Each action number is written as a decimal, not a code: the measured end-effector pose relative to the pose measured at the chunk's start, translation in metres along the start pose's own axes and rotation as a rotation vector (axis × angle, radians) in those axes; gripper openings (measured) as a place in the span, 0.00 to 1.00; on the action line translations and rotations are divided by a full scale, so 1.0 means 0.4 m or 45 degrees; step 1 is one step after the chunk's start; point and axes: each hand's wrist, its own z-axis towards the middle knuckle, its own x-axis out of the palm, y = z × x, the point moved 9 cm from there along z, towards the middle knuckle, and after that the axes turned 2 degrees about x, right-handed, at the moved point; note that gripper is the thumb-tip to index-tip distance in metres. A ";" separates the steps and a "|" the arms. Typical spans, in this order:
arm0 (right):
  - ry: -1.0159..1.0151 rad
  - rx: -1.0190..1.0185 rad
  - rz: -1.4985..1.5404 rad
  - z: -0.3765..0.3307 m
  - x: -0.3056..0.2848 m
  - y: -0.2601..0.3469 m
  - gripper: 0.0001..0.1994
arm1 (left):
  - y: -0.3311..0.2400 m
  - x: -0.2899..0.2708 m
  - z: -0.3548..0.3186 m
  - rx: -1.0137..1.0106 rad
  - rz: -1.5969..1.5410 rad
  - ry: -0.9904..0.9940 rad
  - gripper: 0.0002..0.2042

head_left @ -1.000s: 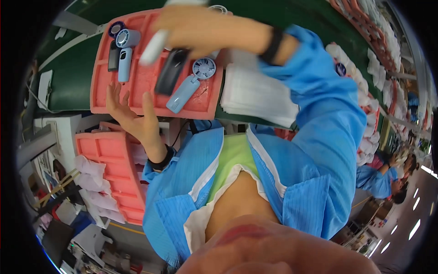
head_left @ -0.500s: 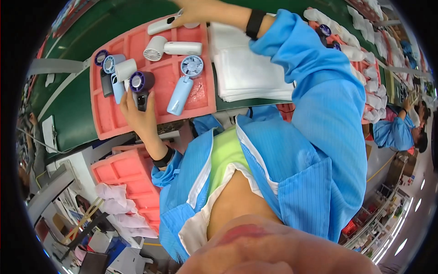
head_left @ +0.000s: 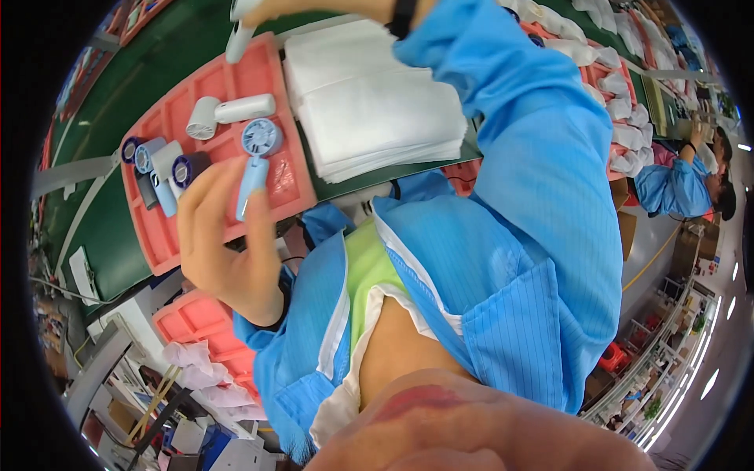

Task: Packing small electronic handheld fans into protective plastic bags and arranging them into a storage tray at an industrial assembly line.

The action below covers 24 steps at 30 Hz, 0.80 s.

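My right hand [head_left: 271, 9], partly cut by the upper edge, grips a white handheld fan [head_left: 238, 43] above the pink tray's [head_left: 284, 86] far edge. My left hand [head_left: 224, 247] is raised over the tray's near side with bent fingers and the thumb apart. Between thumb and fingers shows the handle of a light blue handheld fan [head_left: 261, 138]; it appears to lie in the tray, below the hand. A dark purple fan [head_left: 188, 168] sits beside the fingertips, its lower part hidden. Another white fan [head_left: 245, 108] lies farther back. Several fans [head_left: 161, 169] crowd the tray's left side.
A stack of white sheets or bags [head_left: 377, 118] lies right of the tray on the green table [head_left: 102, 212]. Below the table edge at left is another pink tray [head_left: 208, 318] with pale wrappings. White-wrapped items fill trays [head_left: 616, 102] at far right, where a person in blue [head_left: 671, 188] works.
My right hand has lifted the white fan out of the tray, up and left. My left hand has left the dark purple fan and drawn back. The whole view has shifted.
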 end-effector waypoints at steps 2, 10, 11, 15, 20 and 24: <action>-0.059 0.009 0.058 -0.066 -0.196 -0.018 0.22 | -0.093 0.136 0.060 0.214 -0.232 0.310 0.10; -0.562 -0.078 0.061 -0.161 -0.494 -0.059 0.21 | 0.046 0.774 0.134 0.262 -0.091 0.764 0.11; -0.581 -0.080 0.039 -0.177 -0.489 -0.096 0.21 | 0.064 0.825 0.110 0.229 -0.046 0.825 0.12; -0.667 0.085 0.079 -0.242 -0.555 -0.150 0.22 | 0.059 0.951 0.052 0.262 -0.004 1.045 0.13; -0.543 0.139 0.193 -0.252 -0.468 -0.270 0.25 | 0.122 0.922 0.044 0.237 -0.101 1.006 0.09; -0.569 0.183 0.260 -0.319 -0.457 -0.334 0.27 | 0.168 0.929 0.039 -0.009 -0.451 1.011 0.05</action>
